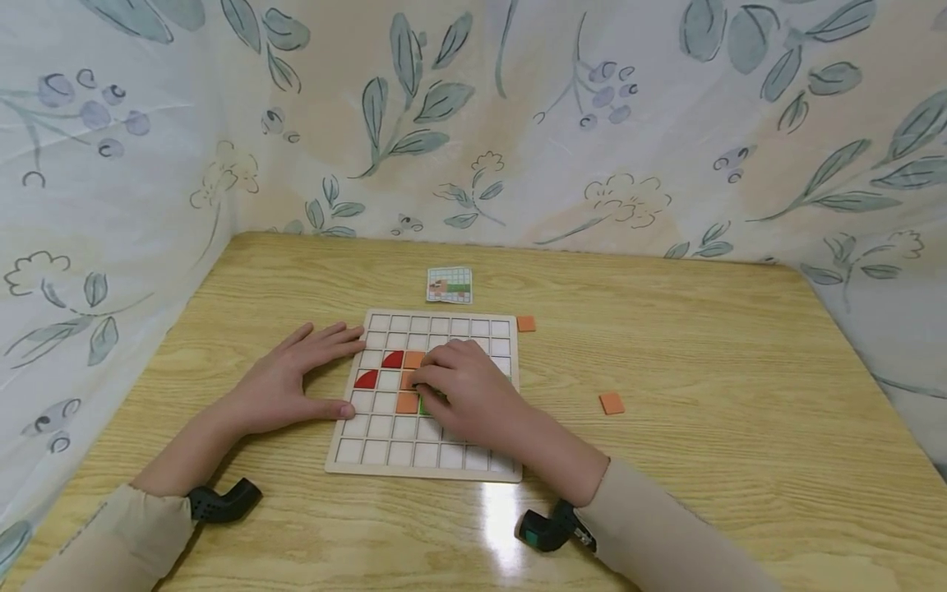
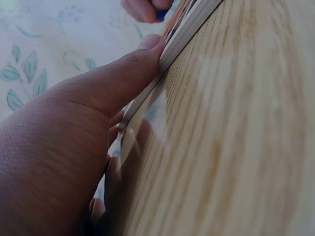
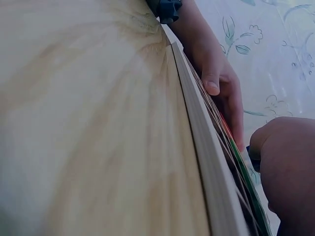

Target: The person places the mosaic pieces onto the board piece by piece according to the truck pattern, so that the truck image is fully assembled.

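Observation:
My left hand (image 1: 284, 382) rests at the left side of a wooden grid board (image 1: 422, 474), fingers spread and thumb (image 2: 142, 54) touching its edge. Above the middle of the board, my right hand (image 1: 473, 395) pinches a small dark blue piece (image 3: 254, 153), mostly hidden by the fingers. Two red quarter-circle pieces, an upper red piece (image 1: 393, 359) and a lower red piece (image 1: 366, 379), lie in the grid's left part. Beside them runs a column of orange square tiles (image 1: 407, 402). A green piece (image 1: 423, 405) shows partly under my right hand.
A small printed pattern card (image 1: 449, 285) lies behind the board. One loose orange tile (image 1: 526, 324) sits by the board's upper right corner, another orange tile (image 1: 612, 403) farther right on the wooden table (image 1: 710, 362). Patterned cloth (image 1: 518, 123) stands behind and at the sides.

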Tool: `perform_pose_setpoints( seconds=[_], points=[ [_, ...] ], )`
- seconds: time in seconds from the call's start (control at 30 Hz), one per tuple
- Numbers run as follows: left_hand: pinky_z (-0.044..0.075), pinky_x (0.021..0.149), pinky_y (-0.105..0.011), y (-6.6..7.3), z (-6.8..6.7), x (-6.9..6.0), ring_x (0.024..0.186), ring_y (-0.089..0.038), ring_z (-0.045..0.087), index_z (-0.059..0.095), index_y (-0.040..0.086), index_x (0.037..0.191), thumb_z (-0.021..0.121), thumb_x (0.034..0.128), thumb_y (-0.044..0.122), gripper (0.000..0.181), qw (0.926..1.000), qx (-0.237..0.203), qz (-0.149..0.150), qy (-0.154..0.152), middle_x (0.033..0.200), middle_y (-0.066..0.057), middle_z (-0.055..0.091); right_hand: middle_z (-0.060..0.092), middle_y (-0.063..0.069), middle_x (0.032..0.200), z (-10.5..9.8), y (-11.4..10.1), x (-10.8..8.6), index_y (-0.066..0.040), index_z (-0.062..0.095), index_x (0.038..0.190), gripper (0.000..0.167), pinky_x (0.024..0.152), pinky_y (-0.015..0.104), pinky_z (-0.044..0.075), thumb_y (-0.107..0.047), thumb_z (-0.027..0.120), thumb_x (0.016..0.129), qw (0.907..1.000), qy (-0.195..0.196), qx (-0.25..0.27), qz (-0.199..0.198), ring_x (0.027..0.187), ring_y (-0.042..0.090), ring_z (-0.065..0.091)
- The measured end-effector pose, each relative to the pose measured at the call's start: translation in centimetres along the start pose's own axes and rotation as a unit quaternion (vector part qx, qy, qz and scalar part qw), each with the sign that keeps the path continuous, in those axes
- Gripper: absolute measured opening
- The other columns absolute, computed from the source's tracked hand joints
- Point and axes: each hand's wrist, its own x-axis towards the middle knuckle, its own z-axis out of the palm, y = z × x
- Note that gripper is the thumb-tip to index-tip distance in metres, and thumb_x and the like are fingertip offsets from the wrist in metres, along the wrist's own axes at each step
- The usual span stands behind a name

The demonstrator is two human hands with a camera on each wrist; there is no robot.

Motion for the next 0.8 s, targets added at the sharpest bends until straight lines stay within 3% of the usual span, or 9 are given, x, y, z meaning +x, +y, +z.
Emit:
perform_pose_setpoints(
  seconds=[0.53,0.8],
  points=[
    [0.008,0.136,-0.052,0.1,0.0,0.1,0.163,-0.032,0.033,0.054,0.021,0.164,0.088,0.0889,0.058,0.091,1.0000,0.002,0.002,-0.004,0.174,0.001,0.041,0.077,-0.002,0.112,1.8,-0.9,2.7,-0.017,0.085,0.114,0.017,0.100,0.038,0.053,-0.013,0.070,0.105,0.9995,-0.032,0.004,0.005,0.110,0.020,0.067],
    [0.006,0.136,-0.049,-0.1,0.2,0.0,0.163,-0.030,0.032,0.053,0.022,0.164,0.088,0.0886,0.059,0.091,1.0000,0.001,0.003,0.001,0.174,0.002,0.041,0.076,-0.004,0.109,2.3,-1.0,3.4,-0.018,0.085,0.111,0.016,0.102,0.038,0.053,-0.014,0.071,0.106,0.9990,-0.045,0.002,0.008,0.106,0.018,0.067]
  ],
)
